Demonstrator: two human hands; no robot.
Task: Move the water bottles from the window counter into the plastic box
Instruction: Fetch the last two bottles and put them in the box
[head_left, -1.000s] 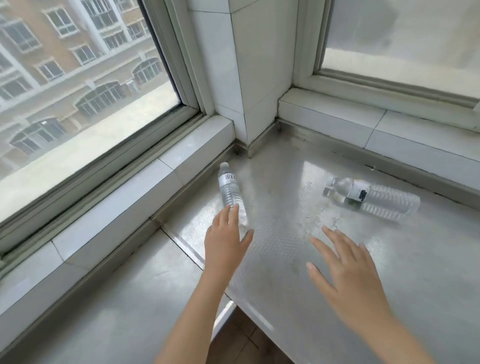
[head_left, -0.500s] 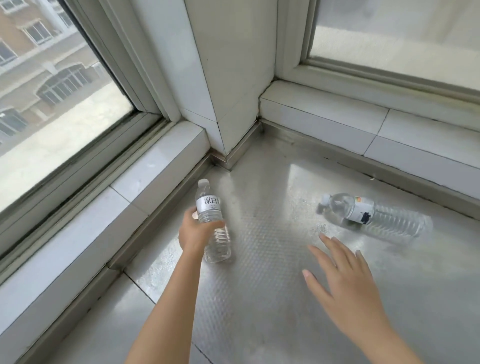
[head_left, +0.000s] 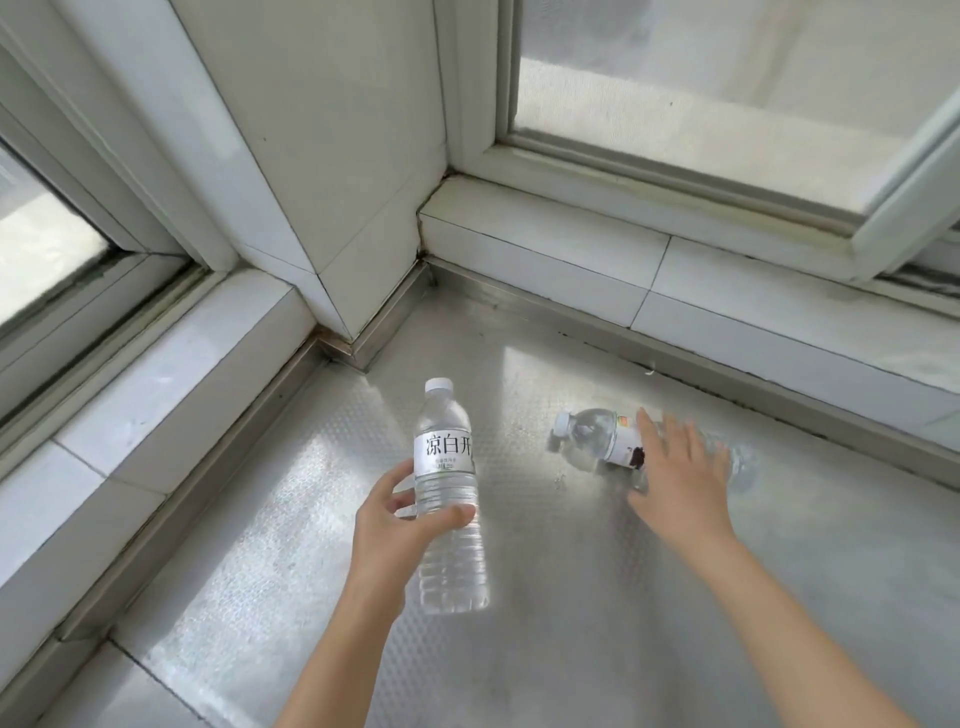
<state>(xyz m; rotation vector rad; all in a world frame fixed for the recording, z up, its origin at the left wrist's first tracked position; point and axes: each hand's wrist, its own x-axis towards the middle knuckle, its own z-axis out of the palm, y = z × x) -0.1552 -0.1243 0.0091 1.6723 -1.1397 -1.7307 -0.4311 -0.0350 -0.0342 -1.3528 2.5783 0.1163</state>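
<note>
A clear water bottle with a white label and white cap is gripped around its middle by the left hand, thumb across the front and fingers curled behind, and is held roughly upright above the metal counter. A second water bottle is seen lying on its side on the counter, cap pointing toward the left hand, beyond and partly beneath the right hand. The right hand is spread over that bottle's body with fingers straight and relaxed, nothing yet being clasped; whether the fingertips touch it cannot be told. White tiled sills and window frames are found beyond both hands.
</note>
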